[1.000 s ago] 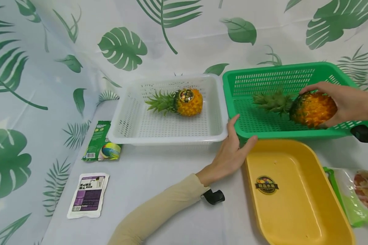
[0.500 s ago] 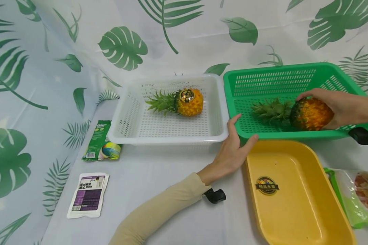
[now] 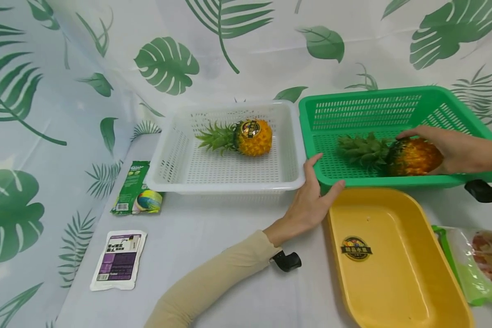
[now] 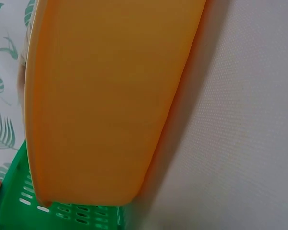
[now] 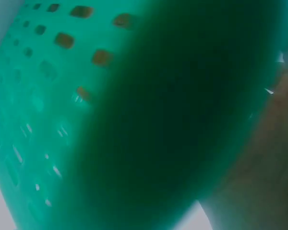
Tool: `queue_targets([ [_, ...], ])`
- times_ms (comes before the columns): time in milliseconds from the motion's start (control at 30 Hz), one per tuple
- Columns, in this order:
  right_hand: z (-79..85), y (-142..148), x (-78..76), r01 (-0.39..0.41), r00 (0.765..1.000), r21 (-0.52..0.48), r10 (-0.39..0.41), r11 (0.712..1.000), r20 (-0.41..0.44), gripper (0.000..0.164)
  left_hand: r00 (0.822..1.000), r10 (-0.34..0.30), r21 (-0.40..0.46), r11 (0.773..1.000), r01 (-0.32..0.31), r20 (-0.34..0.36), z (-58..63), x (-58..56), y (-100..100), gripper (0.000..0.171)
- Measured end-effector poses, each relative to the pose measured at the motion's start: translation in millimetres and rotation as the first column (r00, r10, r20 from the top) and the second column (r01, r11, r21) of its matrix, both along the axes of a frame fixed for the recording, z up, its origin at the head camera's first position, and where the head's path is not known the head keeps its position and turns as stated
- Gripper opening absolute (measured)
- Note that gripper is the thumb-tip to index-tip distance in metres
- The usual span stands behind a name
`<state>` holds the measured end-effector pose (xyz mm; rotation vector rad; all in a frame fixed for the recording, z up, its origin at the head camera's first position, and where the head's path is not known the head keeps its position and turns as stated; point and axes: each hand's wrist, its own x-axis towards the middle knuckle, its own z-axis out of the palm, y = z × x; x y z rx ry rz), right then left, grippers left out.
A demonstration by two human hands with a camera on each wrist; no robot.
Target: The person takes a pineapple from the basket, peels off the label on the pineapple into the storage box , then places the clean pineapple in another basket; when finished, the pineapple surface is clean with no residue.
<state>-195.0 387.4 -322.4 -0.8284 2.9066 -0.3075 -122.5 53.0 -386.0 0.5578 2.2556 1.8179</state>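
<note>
Yellow oblong plastic tub (image 3: 387, 278), near R on desk (image 3: 205, 232), has dark sticker (image 3: 356, 248) reading 精品水果. Beyond, L grip (image 3: 306, 208) is spread wide, touching green slotted plastic bskt (image 3: 377, 181). R grip (image 3: 459, 149) curls round small orange leafy-topped pineapple (image 3: 412, 157) in that bskt; prob. best to cup its body evenly, clear of rim. White perf'd plastic bskt (image 3: 221, 187), to L, holds 2nd pineapple (image 3: 255, 146), label (image 3: 250, 129) illegible.

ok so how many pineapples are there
2. One pineapple lies in the white basket; the other pineapple is in the green basket, gripped by the right hand, which hides part of it.
</note>
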Motion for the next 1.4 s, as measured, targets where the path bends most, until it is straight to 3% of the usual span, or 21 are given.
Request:
queue_targets([
  [233,-2.9,2.6,0.7,0.046,0.998,-0.008,-0.045,0.999,0.033,0.100,1.000,0.003,0.000,1.000,-0.003,-0.002,-0.5,-0.4,-1.0,0.075],
  [400,-3.6,5.1,2.1,0.056,0.998,0.036,-0.057,0.998,0.029,0.104,1.000,0.005,-0.014,1.000,-0.006,-0.014,-1.1,-0.6,0.5,0.075],
  [600,1.3,1.3,4.9,0.039,0.999,0.056,-0.039,0.998,0.004,0.103,1.000,0.008,-0.020,1.000,-0.008,-0.024,-0.5,-1.6,0.8,0.074],
  [867,2.2,-2.6,2.3,0.019,0.999,0.054,-0.021,0.998,0.032,0.096,1.000,0.011,-0.032,0.999,-0.012,-0.018,-0.6,-0.9,1.1,0.074],
  [1133,2.0,2.5,1.1,-0.006,1.000,0.090,0.008,0.996,-0.016,0.100,1.000,0.000,-0.025,1.000,-0.001,-0.021,-1.5,-0.4,1.0,0.074],
  [1400,17.0,-5.4,4.9,-0.017,1.000,0.099,0.019,0.995,-0.017,0.097,0.999,0.013,-0.038,0.999,-0.014,-0.031,-2.7,0.1,2.0,0.074],
])
